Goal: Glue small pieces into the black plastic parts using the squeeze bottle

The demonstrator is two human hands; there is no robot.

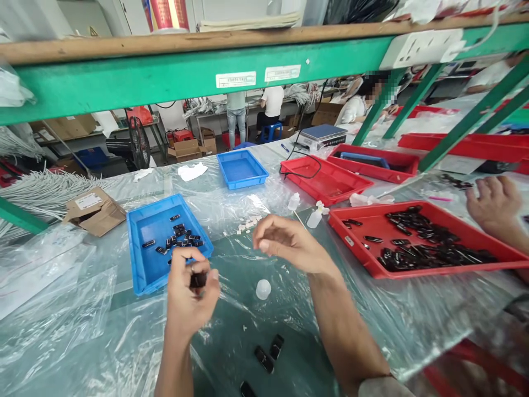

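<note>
- The left hand point(190, 286) is up over the table point(231, 325), with its fingers pinched tight on a small black piece point(198, 279).
- That piece sits between the thumb and the fingertips, just beside the near edge of the blue tray point(142, 264).
- The blue tray has more little black pieces point(179, 238) lying in it.
- The right hand point(285, 242) hangs in the air, near the left one. Its fingers are curled in loosely, and it may hold something tiny, but I cannot tell.
- A small white cap point(263, 289) lies on the table between the two arms.
- Three black pieces point(268, 353) lie on the table close to the person.
- A red tray point(413, 273) full of black pieces is at the right.
- Another person's hand point(494, 204) is by that red tray.
</note>
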